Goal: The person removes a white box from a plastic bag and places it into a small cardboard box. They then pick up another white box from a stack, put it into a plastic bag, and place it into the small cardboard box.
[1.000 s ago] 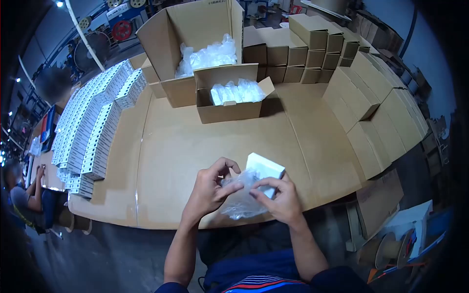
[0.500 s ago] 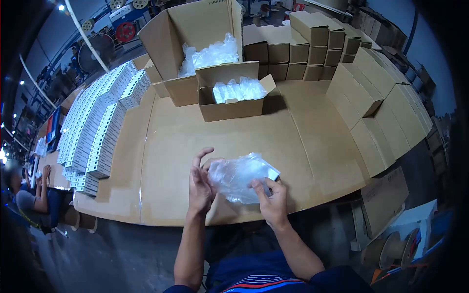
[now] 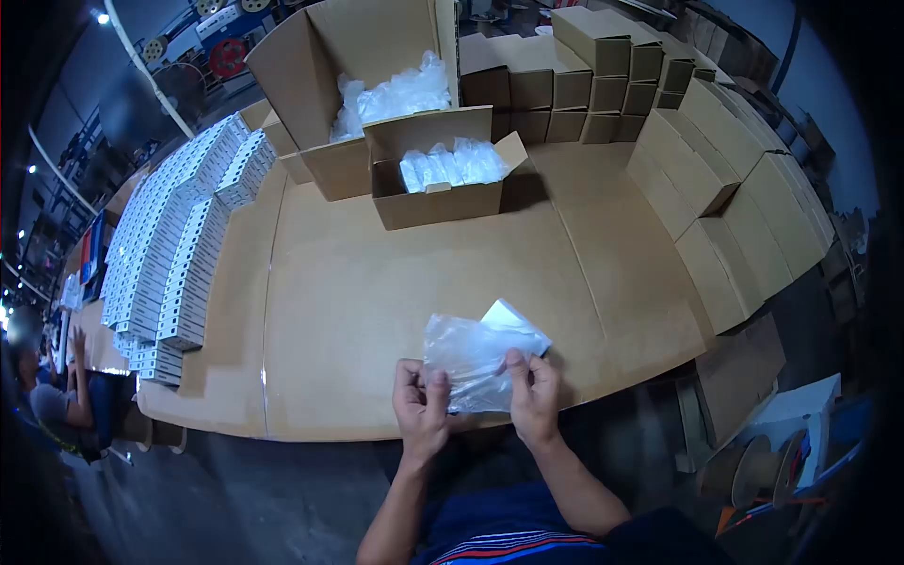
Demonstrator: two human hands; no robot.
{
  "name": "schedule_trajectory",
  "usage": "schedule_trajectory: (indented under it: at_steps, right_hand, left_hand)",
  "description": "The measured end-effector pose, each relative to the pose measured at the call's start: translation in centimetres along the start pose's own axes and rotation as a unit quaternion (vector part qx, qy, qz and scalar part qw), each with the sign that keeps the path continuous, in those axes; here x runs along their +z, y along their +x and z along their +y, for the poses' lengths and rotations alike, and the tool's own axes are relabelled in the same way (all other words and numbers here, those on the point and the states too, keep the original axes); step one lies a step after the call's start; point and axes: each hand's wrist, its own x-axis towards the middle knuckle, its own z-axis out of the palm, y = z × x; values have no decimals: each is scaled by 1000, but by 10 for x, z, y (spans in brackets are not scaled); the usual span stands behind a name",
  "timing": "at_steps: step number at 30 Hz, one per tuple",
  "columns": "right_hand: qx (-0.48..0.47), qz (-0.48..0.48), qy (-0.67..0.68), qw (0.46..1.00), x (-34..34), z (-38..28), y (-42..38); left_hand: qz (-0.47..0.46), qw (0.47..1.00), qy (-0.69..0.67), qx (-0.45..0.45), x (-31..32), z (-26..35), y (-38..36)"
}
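Note:
A clear plastic bag (image 3: 461, 353) is stretched between my two hands above the near part of the table. My left hand (image 3: 421, 405) pinches its lower left edge, thumb on top. On the other side, my right hand (image 3: 535, 391) grips the bag's right edge together with a small white box (image 3: 516, 323). The white box juts out past the bag's upper right corner, and its lower part is hidden behind the plastic and my fingers.
Beyond my hands stands an open carton (image 3: 443, 209) of plastic-wrapped items, before a larger carton (image 3: 339, 174) of plastic bags. White boxes (image 3: 184, 273) are stacked at left; brown boxes (image 3: 702, 179) pile up right and back. A seated person (image 3: 61, 400) works at far left.
My left hand, spread beside the bag before, has moved right and closed on its edge. The bag is flatter now, and more of the white box shows beyond it.

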Motion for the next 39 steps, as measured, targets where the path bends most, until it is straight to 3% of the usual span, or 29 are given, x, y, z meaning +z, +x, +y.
schedule_trajectory:
  at_steps: [3,5,7,8,11,13,24,28,31,32,39]
  right_hand:
    - [-47,30,-24,998,-5,-4,8]
    - [-76,38,-92,992,-11,-5,10]
    - [-76,52,-132,987,-13,-7,8]
    - [-85,52,-142,985,-12,-11,7]
    - [-98,48,-163,980,-7,-21,3]
    - [-90,40,-169,981,-6,-21,0]
    - [-126,25,-201,971,-10,-20,0]
    - [-122,-43,-230,965,-24,-23,4]
    - [-170,-108,-237,951,-35,-35,10]
    - [-150,-115,-224,956,-38,-32,10]
    - [-164,-143,-284,934,-47,-36,9]
  left_hand:
    - [36,998,-42,27,-8,-2,5]
    - [118,989,70,49,-10,9,6]
    - [108,914,252,300,-10,20,14]
    - [86,878,276,381,-7,32,15]
    - [-34,790,423,442,15,61,20]
    - [-67,788,461,404,31,64,28]
    - [-123,795,443,396,46,48,43]
    - [-176,849,414,276,33,50,48]
    - [-171,940,295,-19,33,70,57]
    - [-170,951,256,34,30,64,62]
    - [-244,936,251,6,11,66,85]
